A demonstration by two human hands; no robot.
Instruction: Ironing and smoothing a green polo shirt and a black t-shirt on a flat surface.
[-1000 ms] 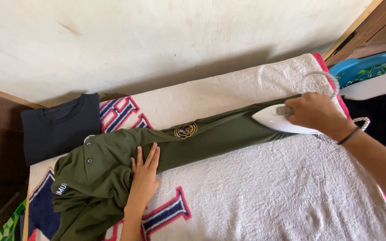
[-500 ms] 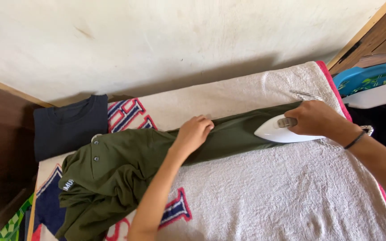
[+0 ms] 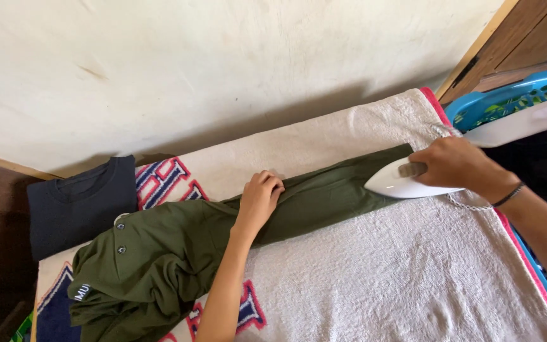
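An olive green shirt (image 3: 159, 253) lies across a white towel (image 3: 375, 278) spread on the table, one long sleeve stretched toward the right. My left hand (image 3: 259, 197) presses down on the sleeve near its middle, fingers curled over the far edge of the fabric. My right hand (image 3: 456, 166) grips the handle of a white iron (image 3: 400, 183), which rests on the sleeve's right end. The iron's braided cord (image 3: 470, 204) loops under my right wrist, which wears a dark band.
A folded dark navy shirt (image 3: 80, 201) lies at the table's far left. The towel has red and blue letter patterns (image 3: 166, 180) and a pink edge. A blue basket (image 3: 514, 95) with a white rim stands at the right. A plaster wall runs along the back.
My left hand moved from lying flat on the shirt's body up onto the sleeve's middle, covering the badge. The iron has stayed near the sleeve's right end.
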